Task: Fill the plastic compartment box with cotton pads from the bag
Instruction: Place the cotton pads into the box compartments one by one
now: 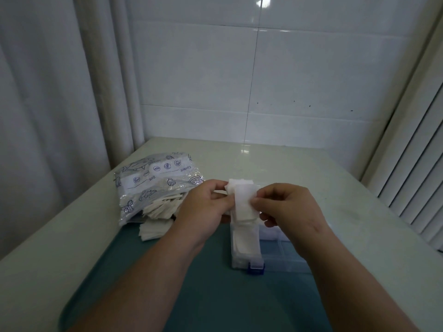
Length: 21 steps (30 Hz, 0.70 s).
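Nearby — bag (155, 178) w/ loose pads (155, 230), mat (203, 283)

The cotton pads (242, 203) are white. The bag (157, 178) is clear plastic printed with dark blue, perhaps purple, shells and sea creatures, crossed by a white label band. The compartment box (285, 258) is clear, its latch (256, 268) deep blue. The mat (203, 295) is teal, the table (323, 188) pale cream, the wall tiles (311, 68) white.

Bag (153, 180): crinkly glossy clear plastic (printed). Cotton pads (242, 202): soft matt fibre. Compartment box (282, 257): smooth transparent plastic. Wall tiles (311, 68): glossy.
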Each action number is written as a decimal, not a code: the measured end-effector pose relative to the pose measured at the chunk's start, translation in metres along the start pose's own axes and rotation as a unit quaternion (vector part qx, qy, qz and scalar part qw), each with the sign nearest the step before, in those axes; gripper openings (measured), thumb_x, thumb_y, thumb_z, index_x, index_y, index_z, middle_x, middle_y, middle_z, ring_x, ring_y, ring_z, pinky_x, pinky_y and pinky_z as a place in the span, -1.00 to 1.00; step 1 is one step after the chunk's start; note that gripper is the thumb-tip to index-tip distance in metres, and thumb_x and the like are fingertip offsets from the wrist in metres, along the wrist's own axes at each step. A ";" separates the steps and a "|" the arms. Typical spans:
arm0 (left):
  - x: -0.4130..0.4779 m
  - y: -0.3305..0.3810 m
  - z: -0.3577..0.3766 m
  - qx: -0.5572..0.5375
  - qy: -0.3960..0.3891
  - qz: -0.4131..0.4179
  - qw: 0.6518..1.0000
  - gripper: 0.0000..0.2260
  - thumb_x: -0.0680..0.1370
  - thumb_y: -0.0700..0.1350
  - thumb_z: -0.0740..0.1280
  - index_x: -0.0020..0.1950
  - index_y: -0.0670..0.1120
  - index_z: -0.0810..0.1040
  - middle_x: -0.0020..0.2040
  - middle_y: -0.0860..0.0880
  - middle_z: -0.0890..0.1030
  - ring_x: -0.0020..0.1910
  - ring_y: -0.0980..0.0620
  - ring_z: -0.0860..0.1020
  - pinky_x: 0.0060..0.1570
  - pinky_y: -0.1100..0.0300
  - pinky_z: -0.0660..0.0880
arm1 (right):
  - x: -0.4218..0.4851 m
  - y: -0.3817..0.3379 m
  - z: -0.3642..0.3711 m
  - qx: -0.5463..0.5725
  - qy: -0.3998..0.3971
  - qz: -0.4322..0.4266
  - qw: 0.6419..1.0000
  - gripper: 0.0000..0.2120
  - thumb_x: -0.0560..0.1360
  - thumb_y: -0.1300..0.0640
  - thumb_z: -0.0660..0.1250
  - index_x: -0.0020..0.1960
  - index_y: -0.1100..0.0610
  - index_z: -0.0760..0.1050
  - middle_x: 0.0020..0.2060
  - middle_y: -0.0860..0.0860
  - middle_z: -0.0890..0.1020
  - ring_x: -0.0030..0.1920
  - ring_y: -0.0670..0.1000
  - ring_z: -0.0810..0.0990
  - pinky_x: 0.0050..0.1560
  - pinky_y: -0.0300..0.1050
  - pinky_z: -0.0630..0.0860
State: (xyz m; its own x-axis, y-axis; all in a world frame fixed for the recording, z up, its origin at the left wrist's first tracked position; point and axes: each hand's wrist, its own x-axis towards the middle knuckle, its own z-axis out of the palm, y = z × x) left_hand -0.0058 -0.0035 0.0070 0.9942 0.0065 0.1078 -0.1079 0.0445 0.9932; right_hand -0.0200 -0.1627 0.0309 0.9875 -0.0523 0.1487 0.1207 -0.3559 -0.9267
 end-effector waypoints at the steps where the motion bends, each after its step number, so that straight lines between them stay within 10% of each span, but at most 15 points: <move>1: 0.000 0.000 0.000 -0.001 -0.008 -0.003 1.000 -0.84 0.49 -0.28 0.41 0.02 -0.07 0.61 -0.15 -0.13 0.70 -0.17 -0.12 0.66 -0.08 -0.07 0.62 | 0.000 0.001 0.001 -0.014 0.009 -0.003 1.000 -0.94 0.42 0.20 0.46 -0.21 0.09 0.63 -0.33 -0.01 0.66 -0.33 -0.05 0.60 -0.30 -0.22 0.58; 12: -0.003 0.006 -0.001 -0.055 -0.033 -0.051 0.997 -0.84 0.49 -0.37 0.29 0.04 -0.23 0.53 -0.11 -0.20 0.64 -0.22 -0.11 0.64 -0.19 0.04 0.60 | 0.001 0.004 0.002 -0.057 -0.006 -0.016 0.998 -0.87 0.49 0.04 0.38 -0.07 0.02 0.44 -0.22 -0.08 0.66 -0.41 -0.11 0.60 -0.33 -0.19 0.58; 21: -0.009 0.007 -0.003 0.056 -0.051 0.018 0.997 -0.63 0.49 -0.14 0.44 0.27 0.09 0.53 0.06 0.04 0.63 0.02 0.12 0.61 -0.04 0.24 0.48 | 0.001 0.002 -0.006 -0.162 -0.008 -0.080 0.984 -0.84 0.49 0.00 0.39 -0.13 -0.11 0.40 -0.14 -0.15 0.58 -0.25 -0.09 0.61 -0.24 -0.26 0.59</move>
State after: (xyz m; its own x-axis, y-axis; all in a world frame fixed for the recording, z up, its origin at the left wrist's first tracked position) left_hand -0.0158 -0.0004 0.0129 0.9853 -0.0951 0.1418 -0.1484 -0.0665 0.9867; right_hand -0.0195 -0.1690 0.0315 0.9602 0.0431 0.2760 0.2394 -0.6364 -0.7333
